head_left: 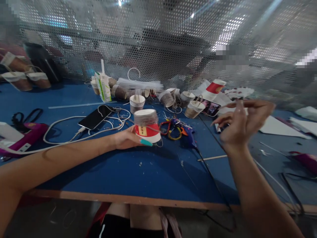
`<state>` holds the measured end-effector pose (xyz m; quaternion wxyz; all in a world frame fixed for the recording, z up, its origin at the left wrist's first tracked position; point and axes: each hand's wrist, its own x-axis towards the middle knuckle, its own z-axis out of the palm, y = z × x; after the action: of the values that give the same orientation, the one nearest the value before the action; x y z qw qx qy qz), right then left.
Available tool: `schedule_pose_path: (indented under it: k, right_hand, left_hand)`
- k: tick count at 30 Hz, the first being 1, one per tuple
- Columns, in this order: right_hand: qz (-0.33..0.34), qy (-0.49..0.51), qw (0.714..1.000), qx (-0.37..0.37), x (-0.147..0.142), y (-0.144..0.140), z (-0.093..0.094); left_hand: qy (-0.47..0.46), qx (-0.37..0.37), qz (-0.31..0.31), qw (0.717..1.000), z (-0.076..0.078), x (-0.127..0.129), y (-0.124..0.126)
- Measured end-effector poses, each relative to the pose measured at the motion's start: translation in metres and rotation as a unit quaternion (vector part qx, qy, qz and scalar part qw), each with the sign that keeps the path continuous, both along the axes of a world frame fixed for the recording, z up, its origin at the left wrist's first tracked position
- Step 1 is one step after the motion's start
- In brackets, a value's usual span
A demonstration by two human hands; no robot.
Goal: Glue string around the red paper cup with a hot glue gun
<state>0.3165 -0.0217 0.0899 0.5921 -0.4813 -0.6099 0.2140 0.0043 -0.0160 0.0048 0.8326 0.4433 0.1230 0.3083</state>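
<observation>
My left hand (127, 138) grips an upturned red-and-white paper cup (146, 126) at frame centre, just above the blue table (138, 172). My right hand (239, 123), centre right, is raised, fingers pinched together on something too blurred to tell. A phone (95, 117) lies left of the cup

In front of my arms the near part of the blue table top (138, 172) is bare, so a hand can pass there freely. Farther back, the white tangled cables (109, 124), the black flat phone (95, 117), the blue glue gun (189, 137) and a row of twine-wrapped paper cups (173, 99) block the way. Behind them the perforated metal screen (158, 43) closes the far side.
</observation>
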Motion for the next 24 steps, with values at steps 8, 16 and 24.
schedule_pose_path:
  k: [8,16,24]
  right_hand:
    - [-0.175,-0.427,0.794,-0.396,-0.021,0.007,-0.007]
    - [-0.144,-0.528,0.74,-0.39,-0.044,0.003,-0.014]
    - [-0.238,-0.396,0.86,-0.218,-0.044,0.0,-0.018]
  left_hand:
    - [0.005,0.015,0.04,0.999,-0.008,0.0,0.004]
    - [-0.023,-0.064,0.041,0.997,-0.004,0.004,0.007]
    - [-0.037,-0.105,0.028,0.993,-0.004,0.004,0.008]
